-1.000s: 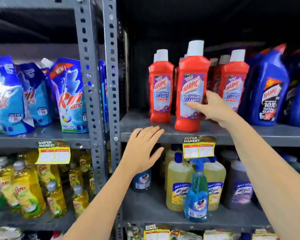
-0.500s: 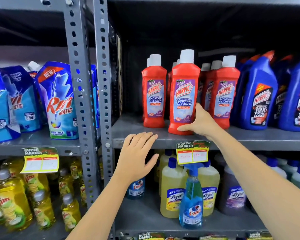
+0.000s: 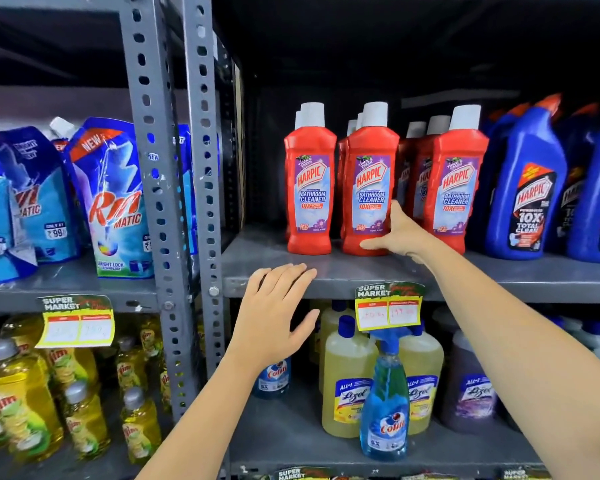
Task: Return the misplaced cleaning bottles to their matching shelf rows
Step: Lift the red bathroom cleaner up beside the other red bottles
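A red Harpic bathroom cleaner bottle [image 3: 370,188] stands upright near the front edge of the upper shelf [image 3: 326,271], in line with the other red Harpic bottles [image 3: 456,188] on either side, which suggests it belongs in this row and is being squared up with its label facing out. The right hand [image 3: 400,233] rests against its lower right side, thumb along the base and fingers reaching behind; the fingers are loosely spread and not clamped around the bottle, so this reads as a nudge or steadying touch more than a grip. The left hand [image 3: 274,313] is open and flat with the fingers together, holding nothing, its fingertips at the front edge of the same shelf, probably bracing. Blue Harpic bottles [image 3: 530,188] fill the right end of the shelf.
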`<state>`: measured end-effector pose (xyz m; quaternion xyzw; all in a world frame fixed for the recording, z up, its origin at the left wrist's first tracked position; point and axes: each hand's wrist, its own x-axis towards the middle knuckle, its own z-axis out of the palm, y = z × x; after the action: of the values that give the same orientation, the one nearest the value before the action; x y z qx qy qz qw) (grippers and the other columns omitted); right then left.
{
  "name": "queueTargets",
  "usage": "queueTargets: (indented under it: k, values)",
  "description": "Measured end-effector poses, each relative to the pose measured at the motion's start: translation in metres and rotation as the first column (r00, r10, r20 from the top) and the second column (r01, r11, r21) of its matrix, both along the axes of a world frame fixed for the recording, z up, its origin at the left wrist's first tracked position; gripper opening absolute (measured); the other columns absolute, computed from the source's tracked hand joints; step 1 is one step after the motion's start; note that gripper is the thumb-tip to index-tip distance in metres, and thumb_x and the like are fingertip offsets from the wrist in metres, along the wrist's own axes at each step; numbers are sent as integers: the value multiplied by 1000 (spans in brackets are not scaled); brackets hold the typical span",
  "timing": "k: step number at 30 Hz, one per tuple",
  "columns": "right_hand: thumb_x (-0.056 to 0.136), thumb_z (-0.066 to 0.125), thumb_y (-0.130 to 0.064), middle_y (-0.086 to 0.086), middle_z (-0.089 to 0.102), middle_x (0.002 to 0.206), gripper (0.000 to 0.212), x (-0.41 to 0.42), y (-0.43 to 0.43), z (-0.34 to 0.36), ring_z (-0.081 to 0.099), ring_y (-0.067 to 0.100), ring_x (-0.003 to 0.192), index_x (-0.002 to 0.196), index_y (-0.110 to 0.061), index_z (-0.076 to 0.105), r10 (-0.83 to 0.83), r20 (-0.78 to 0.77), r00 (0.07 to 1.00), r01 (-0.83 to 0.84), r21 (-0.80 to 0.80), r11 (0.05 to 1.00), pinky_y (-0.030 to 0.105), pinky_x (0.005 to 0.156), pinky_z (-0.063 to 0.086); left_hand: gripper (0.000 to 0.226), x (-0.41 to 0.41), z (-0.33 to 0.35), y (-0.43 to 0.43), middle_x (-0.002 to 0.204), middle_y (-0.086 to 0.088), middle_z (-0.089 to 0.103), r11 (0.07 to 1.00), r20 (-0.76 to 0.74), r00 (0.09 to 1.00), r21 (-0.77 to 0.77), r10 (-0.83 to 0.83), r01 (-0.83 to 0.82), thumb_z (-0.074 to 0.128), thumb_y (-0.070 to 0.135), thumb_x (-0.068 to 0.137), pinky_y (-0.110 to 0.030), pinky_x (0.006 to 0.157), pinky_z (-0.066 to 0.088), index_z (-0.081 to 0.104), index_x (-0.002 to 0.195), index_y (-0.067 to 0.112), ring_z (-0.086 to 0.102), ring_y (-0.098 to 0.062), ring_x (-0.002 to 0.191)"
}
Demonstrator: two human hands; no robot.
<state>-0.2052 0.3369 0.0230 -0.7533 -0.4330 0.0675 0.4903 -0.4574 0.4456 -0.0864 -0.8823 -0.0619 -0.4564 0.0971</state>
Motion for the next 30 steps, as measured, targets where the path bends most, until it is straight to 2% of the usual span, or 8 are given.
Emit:
queueTargets:
  k: [6, 13, 21, 23, 25, 26, 28, 30]
  values:
    - [78, 75, 6, 5, 57, 128, 85, 7, -3, -11, 54, 14, 117, 145, -17, 28, 117, -74, 990, -111, 78, 991, 31, 99, 46, 53, 2, -2, 2, 136, -5, 56, 1000, 28, 1000, 10, -10, 10, 61, 35, 89, -42, 105, 33, 55, 135, 11, 49, -25, 126]
    - [78, 77, 1, 4, 54, 132, 89, 15, 0, -13, 48, 16, 127, 147, -21, 25, 146, -105, 984, -138, 79, 987, 37, 108, 42, 54, 2, -1, -1, 136, -4, 56, 1000, 28, 1000, 6, 1, -1, 63, 35, 87, -41, 106, 31, 55, 135, 11, 49, -24, 126]
    - [78, 79, -2, 6, 54, 136, 87, 19, 1, -15, 49, 17, 127, 146, -18, 27, 149, -99, 984, -142, 75, 987, 38, 107, 43, 54, 0, 0, -1, 138, -4, 55, 1000, -6, 1000, 8, 20, -19, 60, 37, 89, -42, 105, 32, 54, 136, 11, 48, -25, 127]
    - [75, 82, -8, 10, 59, 134, 84, 18, -1, -14, 55, 19, 123, 143, -17, 33, 113, -91, 989, -105, 90, 990, 41, 107, 45, 54, 0, 1, -1, 139, -5, 54, 1000, -3, 1000, 8, 14, -14, 58, 36, 90, -43, 106, 32, 53, 137, 11, 48, -26, 127]
    - [74, 84, -16, 10, 64, 123, 75, 11, -7, -10, 62, 17, 112, 137, -14, 43, 6, -56, 998, 7, 223, 975, 37, 101, 49, 56, -1, 0, -2, 145, -8, 49, 1000, 13, 1000, 11, 4, -4, 57, 36, 91, -44, 109, 29, 51, 140, 9, 44, -28, 133]
    - [76, 82, -16, 8, 66, 114, 64, 7, -14, -7, 64, 11, 102, 132, -11, 50, -82, -40, 996, 91, 361, 928, 31, 94, 50, 58, -2, -2, -3, 150, -10, 44, 1000, 28, 1000, 9, -1, 1, 58, 35, 91, -46, 112, 26, 49, 142, 9, 38, -29, 138]
    - [81, 72, -11, 4, 66, 92, 31, -5, -36, -6, 64, 4, 80, 110, -9, 63, -287, -25, 957, 224, 691, 687, 27, 77, 50, 61, -6, -14, -7, 156, -17, 31, 1000, 75, 997, -10, -3, 4, 60, 34, 91, -50, 116, 18, 46, 144, 8, 22, -33, 146]
    - [84, 63, -13, 5, 62, 81, 12, -21, -63, -21, 66, 27, 74, 92, -21, 64, -381, -62, 922, 244, 858, 452, 39, 66, 52, 61, -15, -40, -13, 157, -21, 25, 999, 101, 995, -48, 3, 2, 59, 34, 91, -54, 117, 15, 44, 145, 8, 16, -36, 147]
